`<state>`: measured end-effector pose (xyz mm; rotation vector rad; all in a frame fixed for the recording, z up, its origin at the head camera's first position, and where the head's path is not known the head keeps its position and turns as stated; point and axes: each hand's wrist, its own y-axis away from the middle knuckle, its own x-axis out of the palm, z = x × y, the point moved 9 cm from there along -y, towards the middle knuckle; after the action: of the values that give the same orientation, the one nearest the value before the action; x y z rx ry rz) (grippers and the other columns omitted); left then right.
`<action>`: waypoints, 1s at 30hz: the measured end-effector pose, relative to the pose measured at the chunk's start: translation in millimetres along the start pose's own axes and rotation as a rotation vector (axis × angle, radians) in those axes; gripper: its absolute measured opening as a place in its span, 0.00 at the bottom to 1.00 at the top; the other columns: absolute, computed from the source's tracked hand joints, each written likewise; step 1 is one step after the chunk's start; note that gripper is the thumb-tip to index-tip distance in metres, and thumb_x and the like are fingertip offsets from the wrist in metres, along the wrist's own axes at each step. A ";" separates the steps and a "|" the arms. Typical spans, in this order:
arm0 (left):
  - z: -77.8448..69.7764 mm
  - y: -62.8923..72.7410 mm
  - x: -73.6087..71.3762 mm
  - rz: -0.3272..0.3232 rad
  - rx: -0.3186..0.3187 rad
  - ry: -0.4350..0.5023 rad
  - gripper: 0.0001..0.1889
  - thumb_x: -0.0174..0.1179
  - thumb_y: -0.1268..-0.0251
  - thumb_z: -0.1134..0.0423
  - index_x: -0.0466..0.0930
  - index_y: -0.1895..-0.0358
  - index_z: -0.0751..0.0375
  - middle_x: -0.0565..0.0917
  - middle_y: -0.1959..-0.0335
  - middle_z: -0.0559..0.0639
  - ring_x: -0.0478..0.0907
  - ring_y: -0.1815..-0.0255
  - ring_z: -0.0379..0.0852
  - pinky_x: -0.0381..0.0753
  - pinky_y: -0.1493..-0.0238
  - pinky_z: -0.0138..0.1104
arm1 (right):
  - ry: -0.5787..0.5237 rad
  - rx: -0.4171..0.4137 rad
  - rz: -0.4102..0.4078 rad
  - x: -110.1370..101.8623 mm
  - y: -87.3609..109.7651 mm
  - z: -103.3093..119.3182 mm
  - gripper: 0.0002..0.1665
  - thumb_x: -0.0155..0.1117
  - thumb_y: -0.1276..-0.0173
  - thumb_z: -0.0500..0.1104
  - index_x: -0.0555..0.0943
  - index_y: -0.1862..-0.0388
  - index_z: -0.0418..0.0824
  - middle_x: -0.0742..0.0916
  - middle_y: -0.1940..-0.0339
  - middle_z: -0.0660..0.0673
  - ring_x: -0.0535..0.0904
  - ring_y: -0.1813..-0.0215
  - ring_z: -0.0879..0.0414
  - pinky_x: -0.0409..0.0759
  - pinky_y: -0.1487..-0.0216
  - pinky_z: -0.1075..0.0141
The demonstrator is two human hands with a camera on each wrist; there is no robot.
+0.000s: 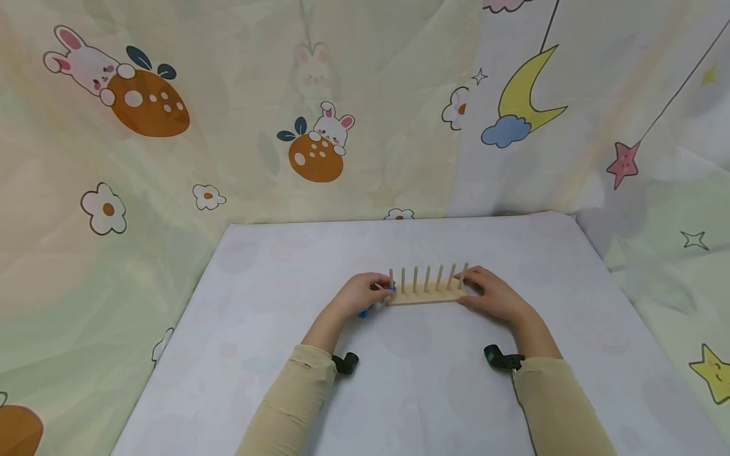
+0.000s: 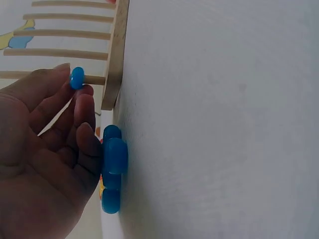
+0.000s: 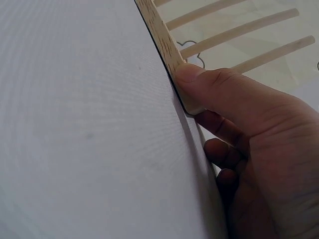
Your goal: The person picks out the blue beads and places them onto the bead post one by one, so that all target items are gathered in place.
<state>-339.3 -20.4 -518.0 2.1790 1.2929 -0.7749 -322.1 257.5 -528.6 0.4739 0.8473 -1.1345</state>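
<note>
1. Peg board (image 1: 424, 299), pale wood, stands on the white table (image 1: 428, 380) between the two hands. Long axis runs left to right across the person's front, the right end a touch higher in the head view. Seven pegs (image 1: 428, 278) point upward in one row.
2. Left hand (image 1: 358, 296), at the board's left end: thumb and fingertips pinch a small blue bead (image 2: 77, 78). The bead sits around the end peg, part-way along it, apart from the base.
3. Right hand (image 1: 492, 294), at the opposite end: thumb presses the base's front edge, forefinger behind the corner, remaining fingers curled (together a grip on the board's end).
4. Left wrist view separates the bead from the base; head view gives only a blue speck there. It also shows a cluster of blue beads (image 2: 115, 157) just beside the lower fingers, mostly hidden from above.
5. Right wrist view alone shows the thumb's placement closely; neither blue item appears in it.
</note>
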 end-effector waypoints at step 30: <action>10.2 13.8 -19.8 -0.051 0.055 -0.084 0.14 0.59 0.29 0.54 0.83 0.44 0.47 0.84 0.52 0.43 0.78 0.51 0.42 0.77 0.43 0.42 | -0.027 0.037 0.009 1.7 -0.9 -3.5 0.31 0.73 0.39 0.54 0.78 0.38 0.50 0.78 0.38 0.45 0.72 0.37 0.47 0.69 0.35 0.46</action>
<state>-337.0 -45.3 -510.1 2.1397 1.3036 -0.9221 -323.8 258.7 -532.0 0.4913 0.8015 -1.1477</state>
